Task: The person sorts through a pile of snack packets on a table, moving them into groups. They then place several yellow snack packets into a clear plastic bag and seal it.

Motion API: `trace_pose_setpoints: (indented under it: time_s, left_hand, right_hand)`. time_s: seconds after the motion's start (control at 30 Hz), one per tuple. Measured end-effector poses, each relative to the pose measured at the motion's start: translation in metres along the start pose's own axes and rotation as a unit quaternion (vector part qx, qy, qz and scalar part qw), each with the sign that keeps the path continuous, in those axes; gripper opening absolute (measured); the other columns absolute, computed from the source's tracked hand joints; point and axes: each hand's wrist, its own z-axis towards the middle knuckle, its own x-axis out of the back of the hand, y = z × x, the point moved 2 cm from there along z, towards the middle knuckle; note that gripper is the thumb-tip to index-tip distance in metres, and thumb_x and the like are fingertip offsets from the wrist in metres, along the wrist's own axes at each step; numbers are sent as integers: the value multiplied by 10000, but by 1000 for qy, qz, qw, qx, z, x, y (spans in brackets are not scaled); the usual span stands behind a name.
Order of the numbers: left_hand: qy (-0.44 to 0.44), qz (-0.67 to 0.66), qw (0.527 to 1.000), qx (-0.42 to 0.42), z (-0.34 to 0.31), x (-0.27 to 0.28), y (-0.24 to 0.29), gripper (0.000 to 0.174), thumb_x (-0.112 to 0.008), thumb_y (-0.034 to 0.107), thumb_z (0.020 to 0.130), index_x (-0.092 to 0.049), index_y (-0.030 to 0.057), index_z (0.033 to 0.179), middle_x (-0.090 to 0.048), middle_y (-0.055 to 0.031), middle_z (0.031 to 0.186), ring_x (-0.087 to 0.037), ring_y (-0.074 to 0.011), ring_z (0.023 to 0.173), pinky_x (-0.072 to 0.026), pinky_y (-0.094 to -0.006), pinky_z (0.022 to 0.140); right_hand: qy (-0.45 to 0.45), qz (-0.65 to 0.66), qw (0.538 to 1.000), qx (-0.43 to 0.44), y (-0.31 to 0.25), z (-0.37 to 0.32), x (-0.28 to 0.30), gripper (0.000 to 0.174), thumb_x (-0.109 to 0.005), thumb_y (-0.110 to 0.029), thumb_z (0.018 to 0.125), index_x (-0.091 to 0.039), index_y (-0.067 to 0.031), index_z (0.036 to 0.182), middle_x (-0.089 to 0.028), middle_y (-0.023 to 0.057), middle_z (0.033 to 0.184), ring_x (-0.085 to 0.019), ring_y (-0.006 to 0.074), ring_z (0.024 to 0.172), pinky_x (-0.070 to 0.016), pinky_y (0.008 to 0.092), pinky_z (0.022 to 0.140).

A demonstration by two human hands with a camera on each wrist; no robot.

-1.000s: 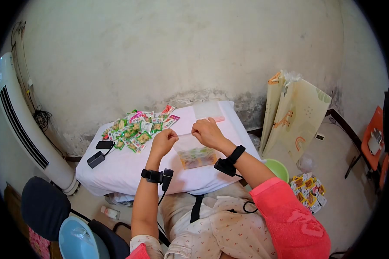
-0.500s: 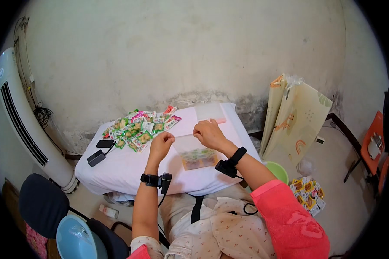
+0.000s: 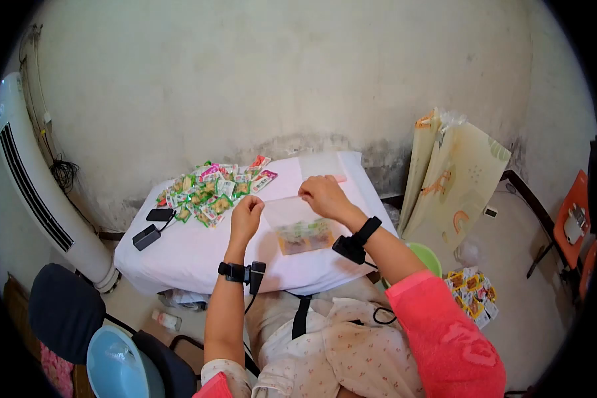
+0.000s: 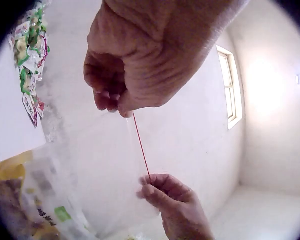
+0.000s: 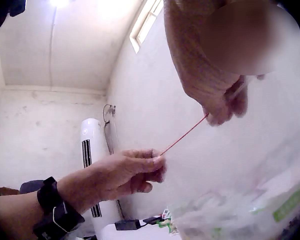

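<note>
A clear plastic bag (image 3: 303,237) with snack packets in its lower part hangs between my two hands over the white-covered table (image 3: 179,265). Along its top edge runs a thin red line (image 4: 142,149), stretched straight from hand to hand. My left hand (image 3: 247,219) pinches the left end of this edge between thumb and fingers. The other end is in the pinch of my right hand (image 3: 328,198). Inside the bag, yellow and green packet prints show through the plastic in the left wrist view.
A pile of green and white snack packets (image 3: 209,192) lies at the table's back left. Beside it are a black phone (image 3: 160,215) and a dark box (image 3: 146,237). Behind my right hand lies another clear sheet (image 3: 318,166). A green basin (image 3: 426,257) and yellow packets (image 3: 472,295) are on the floor.
My hands have moved slightly apart along the bag's top edge, the left one leftward and the right one a little up and right. The bag has risen slightly in view.
</note>
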Motion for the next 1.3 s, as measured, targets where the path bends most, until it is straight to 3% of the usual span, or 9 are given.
trace_pose_setpoints:
  time_s: [0.2,0.5,0.57,0.8,0.87,0.97,1.17,1.2,1.3]
  left_hand:
    - [-28,-136,980,145,-2,0,-6,78,-547,175,891,-576,105,909,-647,-10,856,-623,-98,848,-473,-258,618]
    - [14,-207,966,155,0,-3,7,88,-525,161,904,-567,93,943,-651,-29,855,-647,-118,739,-467,-237,568]
    - [20,-198,967,162,-1,-4,8,94,-519,157,910,-563,86,952,-651,-34,858,-644,-112,711,-457,-226,542]
    - [33,-159,971,174,-7,-4,-3,129,-525,126,899,-569,73,1008,-645,-70,918,-636,-157,754,-468,-270,595]
    - [216,238,930,-177,-15,-5,22,247,-596,97,826,-574,58,1069,-612,-123,1038,-605,-251,939,-473,-363,753]
    - [51,265,896,-353,-31,-28,41,390,-658,76,740,-562,55,1118,-574,-158,1123,-505,-328,1115,-399,-435,927]
    - [-123,198,963,-132,-31,-69,34,618,-732,284,660,-529,17,1179,-583,-187,1124,-557,-365,1022,-432,-453,874]
    - [-55,152,973,-166,-39,-74,18,598,-722,310,666,-546,6,1150,-602,-205,1080,-570,-371,989,-444,-448,860]
    - [-187,201,962,-4,-39,-82,14,413,-709,289,687,-590,16,973,-641,-205,948,-620,-353,887,-483,-450,777]
  right_hand:
    - [-15,-6,999,-38,21,1,19,87,-625,-151,778,-654,-70,769,-640,97,798,-603,291,787,-445,420,702]
    - [21,177,974,-138,46,-3,8,100,-632,-148,799,-640,-49,787,-637,89,790,-619,212,754,-484,360,691]
    - [-8,405,894,-193,52,-8,-5,138,-634,-154,829,-622,-21,864,-645,81,786,-630,171,720,-495,298,656]
    - [-26,454,835,-311,55,-12,-27,182,-606,-182,866,-597,-25,958,-647,55,775,-644,124,661,-478,254,559]
    - [-23,472,818,-329,58,-7,-31,163,-600,-184,866,-603,-39,942,-649,49,778,-644,112,645,-457,237,507]
    - [-38,467,821,-326,58,-1,-38,148,-595,-198,871,-604,-55,907,-650,42,776,-623,101,638,-445,229,494]
    - [-50,418,854,-307,80,-11,-63,110,-591,-181,835,-613,-74,846,-515,-38,643,-426,54,515,-344,218,447]
    - [-49,400,861,-311,91,-15,-74,101,-582,-167,831,-617,-73,842,-509,-42,639,-423,49,513,-330,211,443]
    - [-65,441,837,-318,103,-19,-94,130,-584,-174,844,-618,-57,889,-511,-39,662,-417,39,529,-311,199,448]
